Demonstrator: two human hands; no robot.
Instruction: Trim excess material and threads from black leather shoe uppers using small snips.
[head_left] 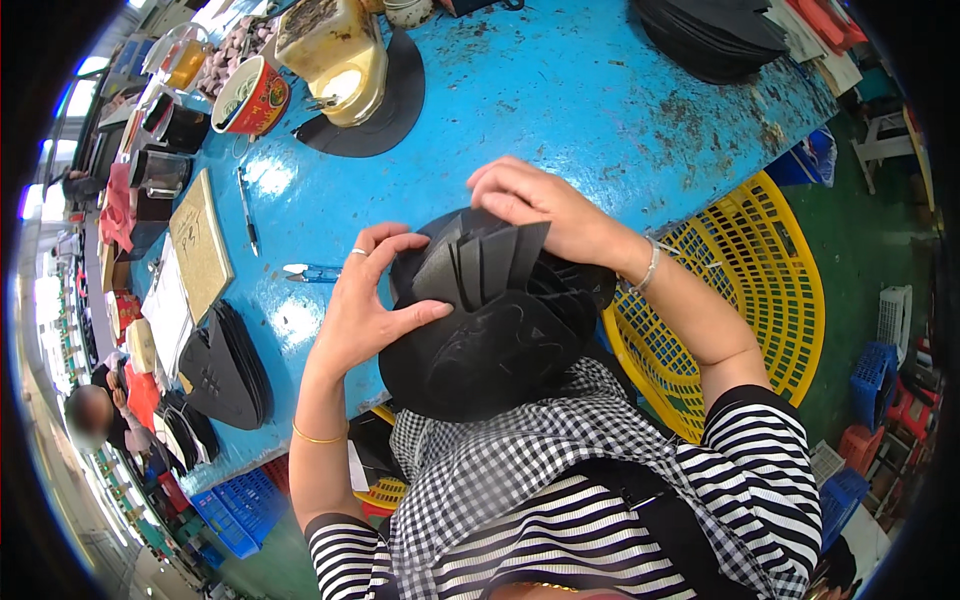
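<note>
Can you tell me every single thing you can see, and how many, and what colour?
table: one, blue, across the middle
bundle of pieces: one, black, between the hands
stack of pieces: one, black, table's far right
shaped pieces: one stack, black, table's near left
curved sheet: one, black, under the container
container: one, stained yellowish, far left
bowl: one, red, beside the container
board: one, tan, left
pens: at least two, blue and white, left
basket: one, yellow, right
edge clutter: too small to count
left hand: one, bundle's left
right hand: one, bundle's far edge
</note>
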